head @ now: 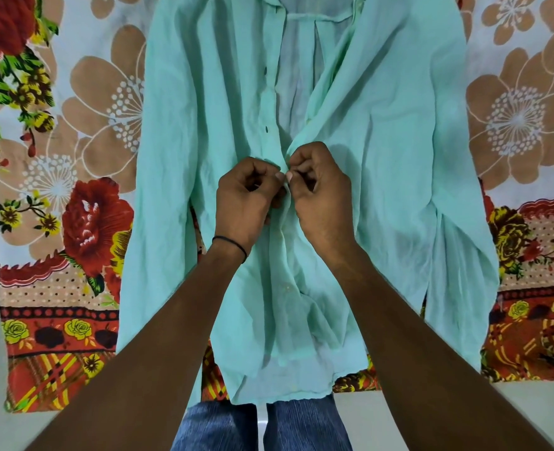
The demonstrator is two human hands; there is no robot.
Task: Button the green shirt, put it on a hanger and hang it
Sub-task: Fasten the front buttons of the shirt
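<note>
No readable text, label, brand or number in view — green shirt [383, 125] carries none, floral cloth [74, 222] under it shows pattern only (flowers, dots, stripes).

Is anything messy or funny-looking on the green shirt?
Nothing is torn or spilled. The green shirt is just crumpled, and its front gapes open above where the left hand and right hand pinch it.

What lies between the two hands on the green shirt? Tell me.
In the head view, only the front edges of the green shirt, which the left hand and right hand pinch together.
</note>
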